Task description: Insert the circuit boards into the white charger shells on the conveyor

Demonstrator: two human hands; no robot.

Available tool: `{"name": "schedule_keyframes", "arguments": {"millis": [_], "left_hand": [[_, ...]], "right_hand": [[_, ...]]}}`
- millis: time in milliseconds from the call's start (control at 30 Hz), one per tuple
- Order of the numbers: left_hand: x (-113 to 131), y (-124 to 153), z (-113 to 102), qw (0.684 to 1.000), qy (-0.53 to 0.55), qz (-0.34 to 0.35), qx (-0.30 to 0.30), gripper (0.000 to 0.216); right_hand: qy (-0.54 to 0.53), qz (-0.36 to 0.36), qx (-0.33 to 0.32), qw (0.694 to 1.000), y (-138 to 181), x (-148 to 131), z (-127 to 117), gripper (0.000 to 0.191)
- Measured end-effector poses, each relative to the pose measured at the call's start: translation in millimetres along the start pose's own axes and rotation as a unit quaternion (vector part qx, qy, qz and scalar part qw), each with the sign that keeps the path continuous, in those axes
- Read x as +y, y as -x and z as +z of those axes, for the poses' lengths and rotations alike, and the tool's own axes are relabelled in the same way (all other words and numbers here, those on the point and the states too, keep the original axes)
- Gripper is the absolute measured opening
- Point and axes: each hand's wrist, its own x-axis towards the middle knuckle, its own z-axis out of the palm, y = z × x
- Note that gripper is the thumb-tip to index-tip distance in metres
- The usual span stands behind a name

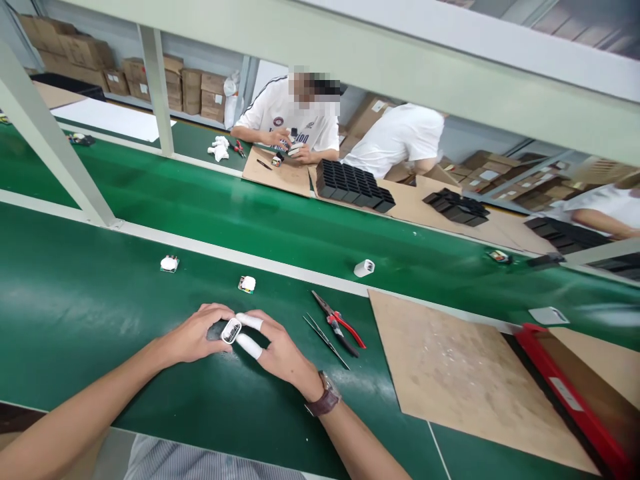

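Between my two hands, a small white plastic housing (231, 331) faces up with its open end, and dark parts show inside. Around its left side curl the fingers and thumb of my left hand (203, 333). My right hand (278, 347) pinches the other side with thumb and index finger, both in white finger covers. Beyond the hands, two small circuit boards carry white lumps: one board (247, 285) just ahead, the other board (169, 264) farther left. Right of my hands lie tweezers (327, 341) and red-and-black pliers (340, 323).
A brown board (450, 360) and a red-edged bin (565, 387) stand at right. Another white housing (365, 268) lies on the green belt (280, 220) past the pale rail (240, 253). Across it, people in white shirts sit near black trays (353, 185).
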Motion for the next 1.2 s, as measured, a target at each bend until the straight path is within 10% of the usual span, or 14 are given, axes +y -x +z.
{"name": "schedule_keyframes", "arguments": {"millis": [567, 933, 1200], "left_hand": [[-3.9, 0.3, 3.1, 1.000, 0.000, 0.006, 0.003, 0.044], [-1.2, 1.2, 3.6, 1.000, 0.005, -0.004, 0.015, 0.047], [-1.1, 0.4, 4.1, 1.000, -0.003, 0.016, 0.019, 0.048]], "right_hand": [[0.257, -0.083, -0.050, 0.962, 1.1, -15.1, 11.5, 0.024], [0.078, 0.023, 0.057, 0.995, 13.8, -14.2, 0.5, 0.042], [0.157, -0.004, 0.001, 0.988, 12.1, -12.2, 7.2, 0.034]]}}
